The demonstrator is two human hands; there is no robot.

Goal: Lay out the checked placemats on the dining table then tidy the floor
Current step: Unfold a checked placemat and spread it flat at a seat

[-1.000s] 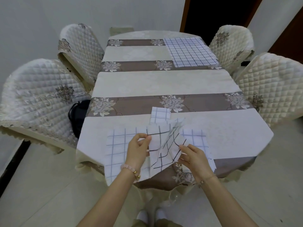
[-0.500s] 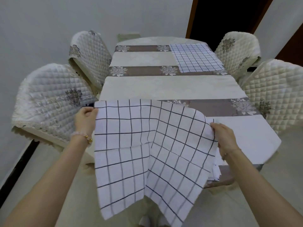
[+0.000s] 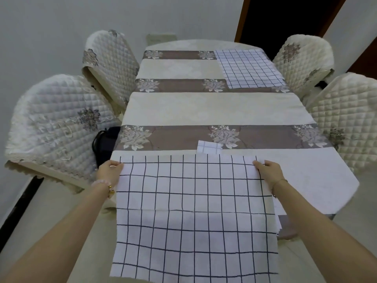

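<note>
A large white placemat with dark checks (image 3: 193, 217) is stretched flat between my hands over the near end of the dining table (image 3: 214, 111); its lower half hangs past the table edge. My left hand (image 3: 109, 172) pinches its top left corner and my right hand (image 3: 268, 172) pinches its top right corner. Beneath it lie more checked placemats, of which a folded corner (image 3: 209, 147) pokes out at the top and some edges (image 3: 277, 213) show at the right. Another checked placemat (image 3: 248, 68) lies flat at the table's far right.
Four chairs in quilted cream covers flank the table: two on the left (image 3: 55, 123) (image 3: 110, 62) and two on the right (image 3: 344, 113) (image 3: 302, 56). A black bag (image 3: 105, 144) sits on the near left chair's seat. A dark doorway (image 3: 285, 19) opens behind the table.
I lifted one folded placemat off the pile, shook it open in the air, and have now drawn it taut and lowered it over the table's near end.
</note>
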